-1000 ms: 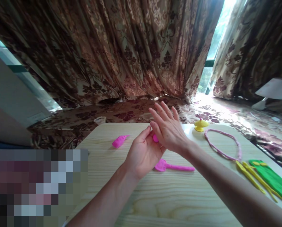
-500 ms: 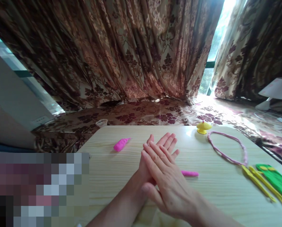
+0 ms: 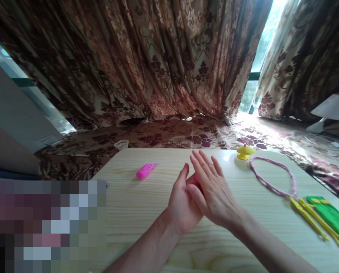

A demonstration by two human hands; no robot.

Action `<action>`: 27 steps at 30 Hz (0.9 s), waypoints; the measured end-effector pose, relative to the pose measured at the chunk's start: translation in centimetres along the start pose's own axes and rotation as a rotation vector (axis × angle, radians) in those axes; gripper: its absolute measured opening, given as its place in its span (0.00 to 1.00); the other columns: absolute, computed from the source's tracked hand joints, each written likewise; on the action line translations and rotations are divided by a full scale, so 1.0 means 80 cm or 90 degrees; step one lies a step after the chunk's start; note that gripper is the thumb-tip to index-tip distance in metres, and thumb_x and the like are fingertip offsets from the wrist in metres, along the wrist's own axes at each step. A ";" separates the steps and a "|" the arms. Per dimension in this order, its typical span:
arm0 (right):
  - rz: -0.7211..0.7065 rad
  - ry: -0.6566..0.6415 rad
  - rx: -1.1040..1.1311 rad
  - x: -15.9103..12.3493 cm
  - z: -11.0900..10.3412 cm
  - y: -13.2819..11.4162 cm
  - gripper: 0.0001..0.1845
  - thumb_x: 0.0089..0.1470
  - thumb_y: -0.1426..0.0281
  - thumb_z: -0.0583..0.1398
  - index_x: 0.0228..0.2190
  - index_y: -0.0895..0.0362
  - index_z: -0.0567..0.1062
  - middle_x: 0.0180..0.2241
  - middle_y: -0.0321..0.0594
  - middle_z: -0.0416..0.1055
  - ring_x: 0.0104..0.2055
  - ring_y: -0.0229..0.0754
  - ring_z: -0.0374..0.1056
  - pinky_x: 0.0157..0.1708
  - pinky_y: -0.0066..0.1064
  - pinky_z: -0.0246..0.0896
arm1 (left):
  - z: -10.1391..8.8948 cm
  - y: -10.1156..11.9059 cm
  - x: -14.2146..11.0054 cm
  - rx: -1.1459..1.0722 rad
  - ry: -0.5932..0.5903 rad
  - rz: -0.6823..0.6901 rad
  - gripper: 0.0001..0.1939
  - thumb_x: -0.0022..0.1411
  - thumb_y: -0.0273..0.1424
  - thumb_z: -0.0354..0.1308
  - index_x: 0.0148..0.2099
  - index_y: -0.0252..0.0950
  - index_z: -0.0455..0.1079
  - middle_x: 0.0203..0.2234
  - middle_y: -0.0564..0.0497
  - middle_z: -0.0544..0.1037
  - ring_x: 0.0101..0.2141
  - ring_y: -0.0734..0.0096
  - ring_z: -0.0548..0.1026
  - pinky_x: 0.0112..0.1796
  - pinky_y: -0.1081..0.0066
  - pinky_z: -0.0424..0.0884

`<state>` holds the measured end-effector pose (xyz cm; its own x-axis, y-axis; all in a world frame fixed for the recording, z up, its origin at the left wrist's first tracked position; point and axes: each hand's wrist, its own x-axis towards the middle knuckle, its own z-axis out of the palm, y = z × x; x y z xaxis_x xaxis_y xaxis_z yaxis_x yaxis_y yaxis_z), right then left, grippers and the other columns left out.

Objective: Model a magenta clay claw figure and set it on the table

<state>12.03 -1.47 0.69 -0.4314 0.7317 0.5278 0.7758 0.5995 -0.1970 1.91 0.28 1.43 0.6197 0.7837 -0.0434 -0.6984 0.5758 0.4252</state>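
Note:
My left hand [image 3: 183,206] is cupped palm up above the table. Flat across its palm lies my right hand [image 3: 213,185], fingers stretched forward. Between the two palms a bit of bright pink modelling clay [image 3: 196,178] shows; the rest of it is covered, so its shape cannot be made out. To the left on the table lies a pink clay piece [image 3: 144,171], fat at one end and drawn to a thin tip.
On the light wooden table [image 3: 135,235], a yellow clay piece on a foot [image 3: 245,152] stands at the back right. Near it are a twisted pink clay loop [image 3: 267,185], thin yellow clay pieces [image 3: 310,220] and a green clay slab [image 3: 333,222]. A pixelated patch covers the lower left.
My right hand slid back along the left palm, then forward again, with the clay between them. The pink clay stick, seen earlier behind my hands, is now hidden.

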 end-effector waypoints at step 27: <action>-0.075 -0.055 0.015 -0.014 0.002 0.014 0.39 0.56 0.54 0.50 0.61 0.64 0.47 0.63 0.50 0.40 0.65 0.49 0.33 0.61 0.50 0.30 | -0.011 -0.004 0.000 -0.062 0.004 0.004 0.28 0.62 0.45 0.43 0.57 0.33 0.61 0.55 0.43 0.66 0.57 0.58 0.59 0.55 0.59 0.54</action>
<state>13.28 -1.56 -0.28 -0.5577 0.6808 0.4748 0.7068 0.6894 -0.1583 1.83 0.28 0.45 0.6139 0.7881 -0.0464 -0.7335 0.5911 0.3354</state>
